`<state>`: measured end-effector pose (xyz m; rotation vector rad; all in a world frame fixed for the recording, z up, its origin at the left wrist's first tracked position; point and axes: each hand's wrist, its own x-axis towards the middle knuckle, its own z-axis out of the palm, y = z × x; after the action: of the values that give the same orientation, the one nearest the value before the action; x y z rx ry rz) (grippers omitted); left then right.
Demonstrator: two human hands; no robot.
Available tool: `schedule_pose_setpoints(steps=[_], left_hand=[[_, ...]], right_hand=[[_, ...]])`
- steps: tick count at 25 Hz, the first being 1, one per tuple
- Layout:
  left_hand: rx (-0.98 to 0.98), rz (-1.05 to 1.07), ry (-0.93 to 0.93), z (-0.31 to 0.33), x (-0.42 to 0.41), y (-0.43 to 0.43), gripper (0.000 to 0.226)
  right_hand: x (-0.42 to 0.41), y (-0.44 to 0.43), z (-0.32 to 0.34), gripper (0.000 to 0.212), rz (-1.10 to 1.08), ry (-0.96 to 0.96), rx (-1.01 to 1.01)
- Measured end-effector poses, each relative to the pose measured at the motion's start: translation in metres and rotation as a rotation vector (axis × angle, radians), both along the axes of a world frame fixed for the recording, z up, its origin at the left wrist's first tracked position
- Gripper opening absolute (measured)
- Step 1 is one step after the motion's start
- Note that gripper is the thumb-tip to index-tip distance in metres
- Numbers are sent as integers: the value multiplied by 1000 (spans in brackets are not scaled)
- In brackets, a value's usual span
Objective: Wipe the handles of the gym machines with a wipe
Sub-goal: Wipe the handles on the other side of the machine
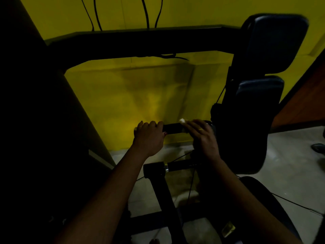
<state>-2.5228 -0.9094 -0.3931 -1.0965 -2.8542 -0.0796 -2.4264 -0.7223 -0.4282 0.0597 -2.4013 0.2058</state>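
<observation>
My left hand (pixel 149 135) grips the handle (pixel 173 128) end to steady it; just beside, my right hand (pixel 202 136) wraps the wipe (pixel 182 120) around it for rubbing.

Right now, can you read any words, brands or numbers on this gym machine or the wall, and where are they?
No text can be read.
Yellowish patch low by the frame: maybe a label, too dark and blurred to read.
No print shows on the pads, handle or wall.
</observation>
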Motion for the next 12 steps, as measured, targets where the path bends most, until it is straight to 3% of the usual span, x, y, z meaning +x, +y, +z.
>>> schedule_pose_setpoints(steps=[4, 6, 9, 12], left_hand=[[29, -55, 4, -1, 4, 15, 39], [53, -79, -20, 1, 10, 29, 41], [34, -112, -56, 4, 14, 49, 43], [26, -112, -107, 8, 14, 64, 44]], right_hand=[[7, 11, 0, 52, -449, 76, -520], [5, 1, -6, 50, -429, 91, -468], [26, 12, -26, 50, -179, 96, -178], [39, 19, -32, 46, -187, 77, -303]])
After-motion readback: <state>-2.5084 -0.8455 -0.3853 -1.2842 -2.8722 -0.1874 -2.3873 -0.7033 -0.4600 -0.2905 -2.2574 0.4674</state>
